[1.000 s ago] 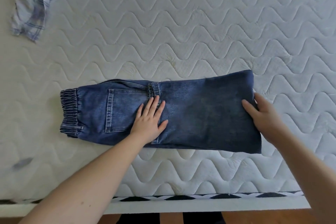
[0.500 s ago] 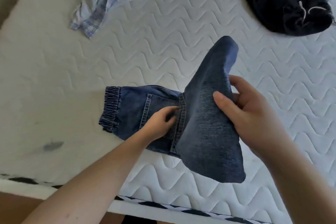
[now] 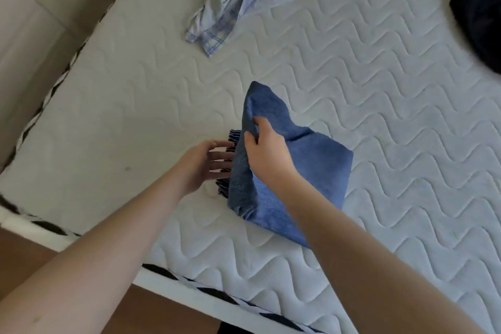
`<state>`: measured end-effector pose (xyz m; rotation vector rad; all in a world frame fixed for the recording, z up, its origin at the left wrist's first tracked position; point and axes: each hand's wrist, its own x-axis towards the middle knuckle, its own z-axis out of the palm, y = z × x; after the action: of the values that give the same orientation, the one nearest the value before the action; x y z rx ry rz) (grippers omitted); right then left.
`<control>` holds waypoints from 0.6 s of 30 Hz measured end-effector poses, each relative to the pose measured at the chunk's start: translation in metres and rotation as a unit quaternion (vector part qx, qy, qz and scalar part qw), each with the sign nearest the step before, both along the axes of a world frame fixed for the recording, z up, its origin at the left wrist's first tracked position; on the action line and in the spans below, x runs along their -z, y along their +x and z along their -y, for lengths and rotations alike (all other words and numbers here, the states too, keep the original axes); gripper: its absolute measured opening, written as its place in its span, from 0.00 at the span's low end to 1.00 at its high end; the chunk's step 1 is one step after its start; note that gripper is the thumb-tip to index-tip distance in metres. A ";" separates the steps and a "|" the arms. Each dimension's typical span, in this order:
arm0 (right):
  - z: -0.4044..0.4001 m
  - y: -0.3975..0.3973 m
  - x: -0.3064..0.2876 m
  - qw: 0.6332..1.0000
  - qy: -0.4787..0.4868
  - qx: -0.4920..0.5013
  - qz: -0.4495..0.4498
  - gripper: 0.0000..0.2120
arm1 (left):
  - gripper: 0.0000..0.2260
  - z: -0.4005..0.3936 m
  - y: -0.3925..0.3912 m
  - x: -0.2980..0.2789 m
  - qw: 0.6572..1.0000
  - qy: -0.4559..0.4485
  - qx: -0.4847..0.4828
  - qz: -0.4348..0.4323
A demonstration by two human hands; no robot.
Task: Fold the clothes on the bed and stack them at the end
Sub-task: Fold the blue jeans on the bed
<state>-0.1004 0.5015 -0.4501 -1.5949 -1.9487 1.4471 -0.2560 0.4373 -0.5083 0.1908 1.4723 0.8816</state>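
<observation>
The right hand (image 3: 267,155) pinches the soft, heavy blue denim jeans (image 3: 306,171) at the folded-over edge, the best hold, while the relaxed left hand (image 3: 202,165) touches the elastic waistband (image 3: 232,138).

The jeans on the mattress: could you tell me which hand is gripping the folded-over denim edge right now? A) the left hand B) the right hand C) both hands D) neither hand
B: the right hand has its fingers curled round the raised edge of the jeans, while the left hand lies with straight fingers by the elastic waistband.
</observation>
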 end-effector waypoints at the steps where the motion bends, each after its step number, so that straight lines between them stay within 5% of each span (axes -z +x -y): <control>1: 0.001 -0.010 0.009 1.000 -0.008 -0.002 0.011 0.15 | 0.19 0.000 -0.007 0.002 1.000 -0.009 0.002 0.004; 8: 0.008 -0.016 0.049 0.991 -0.130 -0.009 -0.011 0.17 | 0.31 0.001 -0.026 0.023 0.998 -0.044 0.048 -0.013; 14: -0.030 0.094 0.071 0.983 0.094 0.130 0.092 0.19 | 0.13 0.004 -0.037 0.043 0.962 -0.049 0.154 -0.218; 16: -0.048 0.135 0.082 0.969 0.069 0.147 0.184 0.25 | 0.12 0.004 -0.044 0.046 0.963 -0.081 0.170 -0.194; 18: -0.059 0.165 0.091 0.969 -0.053 0.162 0.180 0.30 | 0.13 0.005 -0.051 0.047 0.960 -0.119 0.199 -0.154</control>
<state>0.0650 0.5601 -0.5412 -2.2326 -1.6861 1.2144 -0.3066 0.4320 -0.5552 0.4432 1.7359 0.3541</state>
